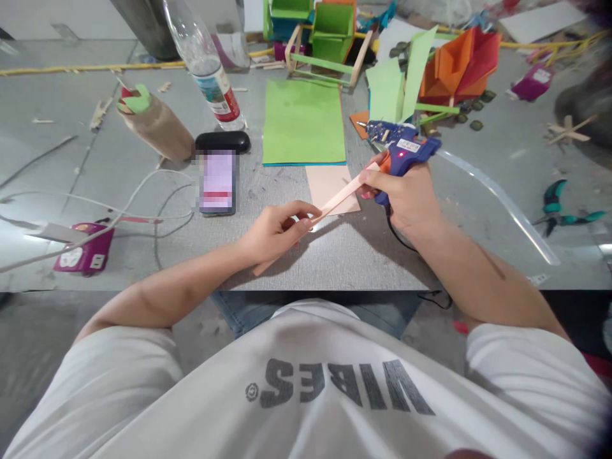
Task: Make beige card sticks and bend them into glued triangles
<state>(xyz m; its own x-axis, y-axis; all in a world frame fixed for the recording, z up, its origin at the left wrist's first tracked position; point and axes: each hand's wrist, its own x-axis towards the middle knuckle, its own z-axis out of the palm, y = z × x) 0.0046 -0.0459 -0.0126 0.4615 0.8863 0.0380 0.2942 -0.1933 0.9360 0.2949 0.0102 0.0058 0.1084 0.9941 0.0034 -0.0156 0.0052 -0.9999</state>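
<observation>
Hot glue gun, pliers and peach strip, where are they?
Hot glue gun (402,157): head view, on its blue body.
Pliers (575,220): head view, on a teal handle.
Peach strip (342,196): head view, along its middle.

Clear plastic bottle (215,89) standing at far left, black case (222,141) just beyond a lit phone (218,182), purple block (98,245) at left, perhaps a power socket, teal-and-black pliers (568,220) lying at right.

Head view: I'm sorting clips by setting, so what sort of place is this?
Probably a craft workspace: a glue gun in the right hand, a stack of coloured sheets and a folded orange-and-red piece suggest it.
</observation>
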